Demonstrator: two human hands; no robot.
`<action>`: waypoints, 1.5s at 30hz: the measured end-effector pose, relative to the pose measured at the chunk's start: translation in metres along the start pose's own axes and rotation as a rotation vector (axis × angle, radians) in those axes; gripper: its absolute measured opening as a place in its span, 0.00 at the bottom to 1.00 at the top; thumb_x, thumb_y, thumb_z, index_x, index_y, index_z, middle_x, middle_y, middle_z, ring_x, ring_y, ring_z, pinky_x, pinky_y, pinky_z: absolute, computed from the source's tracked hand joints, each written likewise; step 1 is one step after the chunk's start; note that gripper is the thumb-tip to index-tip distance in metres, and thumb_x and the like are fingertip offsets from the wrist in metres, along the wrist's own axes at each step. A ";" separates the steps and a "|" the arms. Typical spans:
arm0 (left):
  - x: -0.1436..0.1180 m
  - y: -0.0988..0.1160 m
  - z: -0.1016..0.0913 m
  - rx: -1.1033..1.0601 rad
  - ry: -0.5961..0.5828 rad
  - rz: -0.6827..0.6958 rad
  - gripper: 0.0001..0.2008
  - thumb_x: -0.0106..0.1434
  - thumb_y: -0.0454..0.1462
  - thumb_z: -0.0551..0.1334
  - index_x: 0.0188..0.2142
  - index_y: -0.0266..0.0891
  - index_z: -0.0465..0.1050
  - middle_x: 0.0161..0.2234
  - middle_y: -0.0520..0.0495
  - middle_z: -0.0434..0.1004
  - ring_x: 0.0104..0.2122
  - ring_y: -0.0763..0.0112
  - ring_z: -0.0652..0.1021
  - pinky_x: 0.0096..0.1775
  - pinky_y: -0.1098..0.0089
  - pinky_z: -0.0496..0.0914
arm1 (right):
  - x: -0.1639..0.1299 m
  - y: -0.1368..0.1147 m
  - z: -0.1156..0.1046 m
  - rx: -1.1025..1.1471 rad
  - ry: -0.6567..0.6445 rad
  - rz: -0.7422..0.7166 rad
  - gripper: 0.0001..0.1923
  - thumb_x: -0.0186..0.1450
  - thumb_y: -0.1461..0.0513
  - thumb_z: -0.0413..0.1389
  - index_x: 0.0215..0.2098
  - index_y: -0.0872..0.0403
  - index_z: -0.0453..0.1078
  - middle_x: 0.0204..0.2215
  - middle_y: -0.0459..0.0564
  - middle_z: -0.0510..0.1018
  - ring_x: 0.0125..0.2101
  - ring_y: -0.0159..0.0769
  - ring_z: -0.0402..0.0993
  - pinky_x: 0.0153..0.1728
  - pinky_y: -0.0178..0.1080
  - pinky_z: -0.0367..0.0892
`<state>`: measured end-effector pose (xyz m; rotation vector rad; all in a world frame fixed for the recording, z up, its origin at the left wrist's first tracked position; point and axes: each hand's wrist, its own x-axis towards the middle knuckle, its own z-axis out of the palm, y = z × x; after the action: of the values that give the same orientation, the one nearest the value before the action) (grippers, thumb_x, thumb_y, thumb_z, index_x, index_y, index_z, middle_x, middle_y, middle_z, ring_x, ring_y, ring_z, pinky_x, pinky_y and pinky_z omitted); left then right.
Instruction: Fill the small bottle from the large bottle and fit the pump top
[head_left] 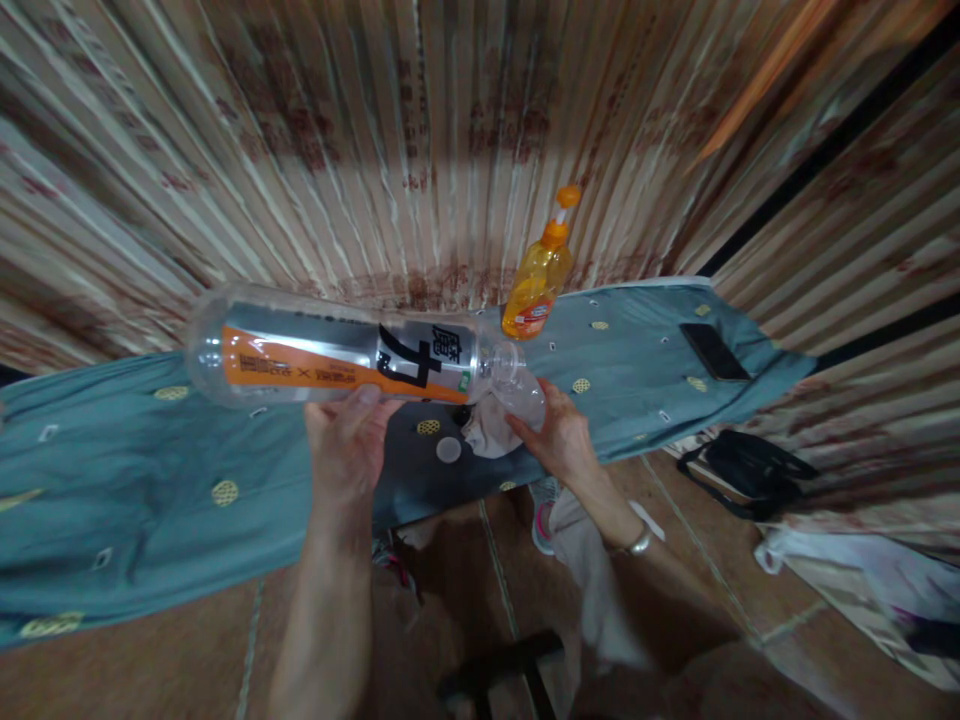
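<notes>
My left hand (346, 440) holds a large clear plastic bottle (330, 350) with a silver and orange label, tipped on its side with its open mouth pointing right. My right hand (559, 435) grips a small clear cup (523, 392) right at the bottle's mouth. A crumpled pale cloth (487, 432) lies just under the cup, and a round white cap (448, 449) rests on the blue-green patterned cloth (150, 470) covering the table.
An orange pump bottle (538, 280) stands at the back by the curtain. A dark phone (714, 351) lies on the table's right end. A black bag (750, 470) sits on the floor at right, and a dark stool (502, 670) stands below.
</notes>
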<state>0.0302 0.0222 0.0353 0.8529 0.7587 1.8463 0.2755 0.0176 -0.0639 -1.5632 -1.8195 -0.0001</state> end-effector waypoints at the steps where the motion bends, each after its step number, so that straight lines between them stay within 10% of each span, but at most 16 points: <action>1: 0.000 0.000 0.000 -0.009 -0.007 0.002 0.19 0.43 0.41 0.81 0.28 0.42 0.74 0.29 0.50 0.80 0.31 0.61 0.82 0.31 0.62 0.81 | 0.000 0.000 0.000 0.002 0.003 -0.001 0.28 0.67 0.49 0.58 0.58 0.59 0.67 0.48 0.64 0.82 0.47 0.52 0.81 0.48 0.53 0.77; 24: -0.001 0.002 0.003 0.012 0.001 -0.017 0.18 0.42 0.42 0.81 0.24 0.43 0.73 0.22 0.54 0.75 0.24 0.65 0.79 0.31 0.59 0.82 | -0.001 0.000 0.001 0.002 -0.002 0.002 0.28 0.68 0.48 0.57 0.59 0.57 0.67 0.47 0.63 0.82 0.46 0.52 0.81 0.48 0.54 0.77; 32: -0.001 0.005 0.000 0.076 -0.066 -0.019 0.19 0.45 0.45 0.80 0.26 0.44 0.73 0.26 0.49 0.78 0.34 0.46 0.84 0.33 0.48 0.82 | 0.000 0.002 0.000 0.001 -0.012 0.008 0.29 0.67 0.48 0.58 0.59 0.56 0.66 0.46 0.63 0.82 0.46 0.53 0.81 0.47 0.53 0.77; 45: -0.002 0.003 0.001 0.023 -0.040 -0.022 0.20 0.44 0.44 0.81 0.26 0.43 0.73 0.32 0.49 0.82 0.35 0.54 0.84 0.36 0.54 0.83 | 0.000 0.002 -0.001 0.019 -0.013 0.021 0.29 0.66 0.48 0.59 0.59 0.57 0.67 0.48 0.63 0.82 0.47 0.53 0.81 0.48 0.53 0.77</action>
<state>0.0305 0.0198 0.0378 0.8907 0.7630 1.7991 0.2775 0.0178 -0.0641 -1.5728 -1.8083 0.0370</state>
